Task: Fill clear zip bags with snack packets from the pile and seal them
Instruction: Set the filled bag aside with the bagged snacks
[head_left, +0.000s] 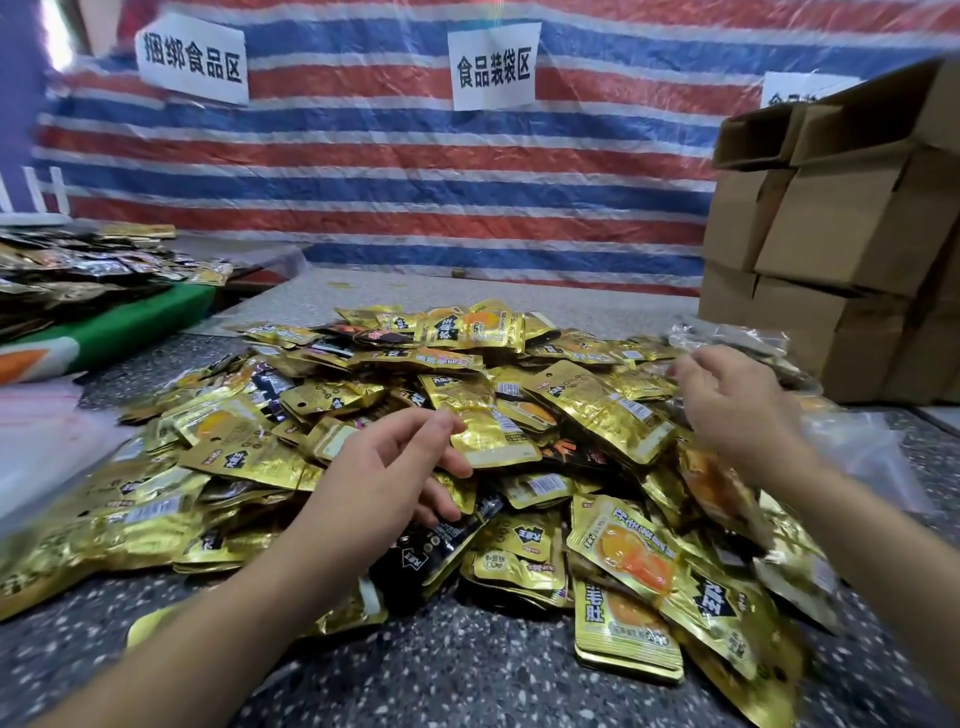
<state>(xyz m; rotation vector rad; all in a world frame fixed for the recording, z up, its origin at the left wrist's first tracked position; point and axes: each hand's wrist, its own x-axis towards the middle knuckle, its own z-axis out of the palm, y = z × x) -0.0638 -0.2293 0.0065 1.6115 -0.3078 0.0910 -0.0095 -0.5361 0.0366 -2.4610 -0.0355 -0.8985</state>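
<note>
1. Two bare hands are what I see over the pile of snack packets (467, 441), which covers most of the speckled table (467, 670) in front of me; the gold packets are too many to count, with a few black ones mixed in.
2. My left hand (384, 478) is low on the near middle of the heap, fingers loosely curled, thumb and forefinger touching the edge of one gold packet (493, 436); I cannot tell whether it truly pinches it.
3. My right hand (737, 405) hovers over the right side of the pile, fingers spread and relaxed, holding nothing I can make out.
4. One clear zip bag (727, 338), already stuffed, lies just beyond the right hand, near the cardboard boxes (831, 234).
5. I count at least four boxes in that stack at the right edge.
6. Three white paper signs (493, 65) hang on the red, white and blue striped tarp (389, 182); the third is partly hidden by the boxes.
7. One second heap of packets (88, 270) sits well apart on the far left.
</note>
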